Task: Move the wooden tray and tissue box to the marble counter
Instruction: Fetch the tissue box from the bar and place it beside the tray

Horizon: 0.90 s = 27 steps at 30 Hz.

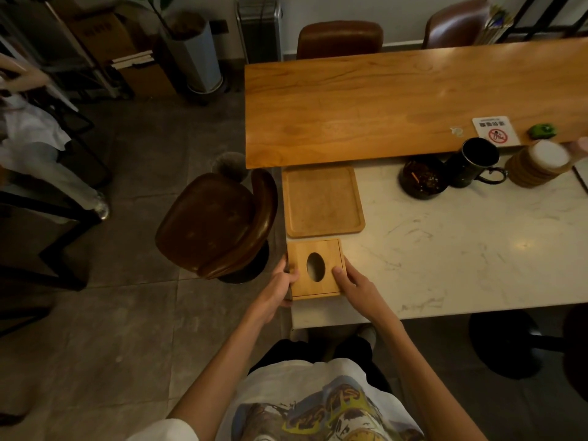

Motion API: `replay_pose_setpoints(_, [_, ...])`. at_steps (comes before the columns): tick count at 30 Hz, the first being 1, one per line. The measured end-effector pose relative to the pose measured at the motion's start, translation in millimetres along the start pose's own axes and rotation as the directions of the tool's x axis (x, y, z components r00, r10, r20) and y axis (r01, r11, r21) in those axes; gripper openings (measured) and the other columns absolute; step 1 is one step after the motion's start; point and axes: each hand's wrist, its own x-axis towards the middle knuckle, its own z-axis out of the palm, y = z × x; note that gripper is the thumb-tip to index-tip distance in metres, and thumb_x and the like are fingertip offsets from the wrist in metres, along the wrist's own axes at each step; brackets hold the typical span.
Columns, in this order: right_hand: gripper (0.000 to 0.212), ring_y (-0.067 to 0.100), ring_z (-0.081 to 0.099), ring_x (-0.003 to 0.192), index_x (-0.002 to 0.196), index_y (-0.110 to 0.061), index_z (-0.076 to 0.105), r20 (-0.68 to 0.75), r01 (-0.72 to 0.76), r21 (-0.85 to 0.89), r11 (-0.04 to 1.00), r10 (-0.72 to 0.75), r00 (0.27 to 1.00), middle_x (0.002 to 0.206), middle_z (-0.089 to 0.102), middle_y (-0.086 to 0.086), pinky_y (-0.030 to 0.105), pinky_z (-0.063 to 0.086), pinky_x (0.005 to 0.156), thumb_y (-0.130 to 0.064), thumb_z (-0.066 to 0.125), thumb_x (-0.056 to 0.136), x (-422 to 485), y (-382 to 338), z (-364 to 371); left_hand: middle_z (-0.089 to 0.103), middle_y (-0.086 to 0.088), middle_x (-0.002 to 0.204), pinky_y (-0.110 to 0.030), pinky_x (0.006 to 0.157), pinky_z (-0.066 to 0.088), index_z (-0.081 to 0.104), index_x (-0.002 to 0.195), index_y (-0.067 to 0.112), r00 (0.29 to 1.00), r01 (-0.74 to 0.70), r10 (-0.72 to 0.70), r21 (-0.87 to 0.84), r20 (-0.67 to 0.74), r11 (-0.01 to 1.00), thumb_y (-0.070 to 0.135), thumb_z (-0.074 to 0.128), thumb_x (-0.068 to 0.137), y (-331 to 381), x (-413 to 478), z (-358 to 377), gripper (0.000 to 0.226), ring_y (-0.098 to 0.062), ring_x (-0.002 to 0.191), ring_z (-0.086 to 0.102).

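Note:
A square wooden tissue box (331, 253) with an oval slot in its lid rests on the white marble counter (461, 243), at the counter's left front corner. My left hand (281, 288) grips the box's left side and my right hand (353, 281) holds its right side, thumb on the lid. Just beyond the box, the flat wooden tray (321, 200) lies on the marble, close to the counter's left edge and against the higher wooden tabletop (397, 100).
A black ashtray (423, 181), a dark mug (474, 165) and a stack of coasters (537, 167) stand at the marble's far right. A no-smoking sign (494, 130) lies on the wooden tabletop. A brown leather stool (219, 221) is left of the counter. Another person stands far left.

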Motion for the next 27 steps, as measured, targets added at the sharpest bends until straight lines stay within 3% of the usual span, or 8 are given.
replay_pose_setpoints(5, [0.062,0.02,0.046,0.137,0.156,-0.045,0.019,0.012,0.005,0.012,1.0,-0.005,1.0,0.151,0.046,-0.01,0.04,0.032,0.111,-0.063,0.033,0.099,-4,4,0,0.046,-0.003,0.147,-0.054,0.103,0.044,0.016,0.155,0.04,1.0,-0.003,0.003,-0.012,0.019,1.0,0.031,0.044,0.103,-6,-4,0,0.06,-0.019,0.114,0.051])
replay_pose_setpoints(9, [0.062,0.012,0.047,0.127,0.156,-0.043,0.023,0.006,0.02,0.003,1.0,-0.02,1.0,0.135,0.047,-0.02,0.034,0.033,0.106,-0.062,0.033,0.098,-8,4,0,0.052,-0.001,0.139,-0.051,0.098,0.048,0.02,0.154,0.039,1.0,0.017,-0.017,-0.06,0.007,0.998,0.031,0.048,0.101,-14,-4,-2,0.061,-0.019,0.113,0.055])
replay_pose_setpoints(14, [0.06,0.007,0.048,0.122,0.155,-0.044,0.025,-0.012,0.019,0.021,1.0,-0.019,1.0,0.133,0.049,-0.02,0.03,0.036,0.102,-0.061,0.035,0.098,-16,13,2,0.052,-0.003,0.141,-0.055,0.1,0.047,0.025,0.153,0.038,0.999,0.04,-0.039,-0.087,0.011,0.995,0.027,0.049,0.1,-20,-5,-2,0.06,-0.025,0.12,0.055])
replay_pose_setpoints(19, [0.061,0.009,0.048,0.124,0.155,-0.041,0.028,-0.021,-0.001,0.017,1.0,0.001,1.0,0.14,0.051,-0.014,0.031,0.035,0.102,-0.061,0.037,0.098,-18,13,2,0.058,0.01,0.118,-0.044,0.082,0.053,0.026,0.154,0.035,0.999,0.052,-0.05,-0.093,0.019,0.994,0.023,0.049,0.1,-24,-4,-3,0.06,-0.016,0.106,0.058])
replay_pose_setpoints(21, [0.059,0.014,0.049,0.129,0.155,-0.041,0.028,-0.014,0.006,0.017,1.0,-0.005,1.0,0.141,0.051,-0.013,0.031,0.036,0.102,-0.059,0.038,0.099,-19,13,2,0.059,0.008,0.12,-0.042,0.078,0.053,0.027,0.154,0.034,0.999,0.046,-0.044,-0.091,0.017,0.995,0.022,0.05,0.099,-25,-4,-3,0.06,-0.017,0.108,0.059])
replay_pose_setpoints(25, [0.058,0.018,0.049,0.132,0.155,-0.041,0.028,-0.02,0.002,0.012,1.0,-0.001,1.0,0.148,0.051,-0.007,0.035,0.036,0.105,-0.057,0.038,0.1,-19,14,2,0.055,-0.003,0.136,-0.048,0.088,0.053,0.026,0.154,0.034,0.999,0.045,-0.044,-0.085,0.01,0.995,0.022,0.049,0.1,-25,-4,-5,0.061,-0.026,0.117,0.057])
replay_pose_setpoints(27, [0.058,0.017,0.049,0.131,0.156,-0.041,0.027,-0.016,0.003,0.012,1.0,-0.003,1.0,0.149,0.051,-0.005,0.033,0.036,0.104,-0.057,0.038,0.101,-19,14,2,0.056,0.0,0.132,-0.048,0.09,0.053,0.025,0.154,0.036,0.999,0.045,-0.043,-0.084,0.026,0.995,0.023,0.05,0.099,-25,-4,-5,0.061,-0.024,0.116,0.057])
